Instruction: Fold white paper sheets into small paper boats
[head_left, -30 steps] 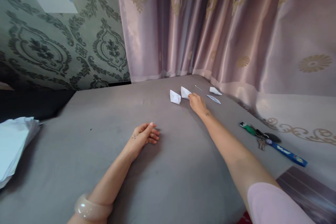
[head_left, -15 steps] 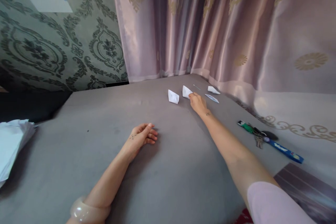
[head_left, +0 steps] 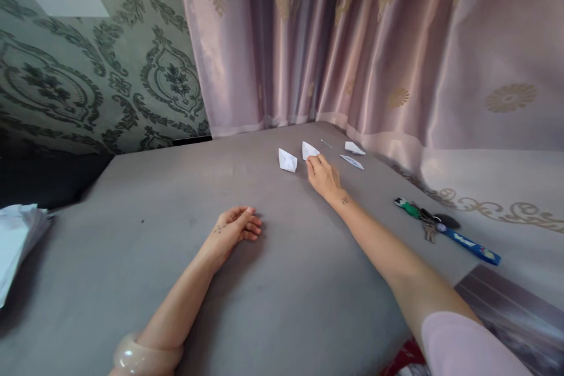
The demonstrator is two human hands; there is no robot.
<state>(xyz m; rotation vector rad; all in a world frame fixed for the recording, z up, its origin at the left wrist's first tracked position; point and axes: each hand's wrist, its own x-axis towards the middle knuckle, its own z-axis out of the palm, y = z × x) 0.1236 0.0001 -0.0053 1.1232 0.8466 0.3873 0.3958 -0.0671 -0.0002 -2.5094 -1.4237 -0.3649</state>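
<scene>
My right hand (head_left: pixel 325 177) reaches across the grey surface (head_left: pixel 198 188), its fingers closed at the near lower edge of a folded white paper boat (head_left: pixel 309 149). Those fingers cover part of the boat. Just left of it, a second paper boat (head_left: pixel 287 160) stands on the surface. To the right lie another folded white paper piece (head_left: pixel 355 148) and a flat, narrow paper piece (head_left: pixel 352 161). My left hand (head_left: pixel 235 228) rests on its side nearer to me, fingers loosely bent, nothing in it.
A thin white stick (head_left: pixel 326 143) lies behind the right hand. Keys on a blue strap (head_left: pixel 469 245) lie at the right, near the curtain (head_left: pixel 476 129). Stacked white sheets (head_left: pixel 17 241) sit at the far left. A patterned wall (head_left: pixel 101 88) stands behind.
The view has shifted slightly. My right hand has moved a little left and nearer along the paper boat. Both boats keep their places, and my left hand rests as before.
</scene>
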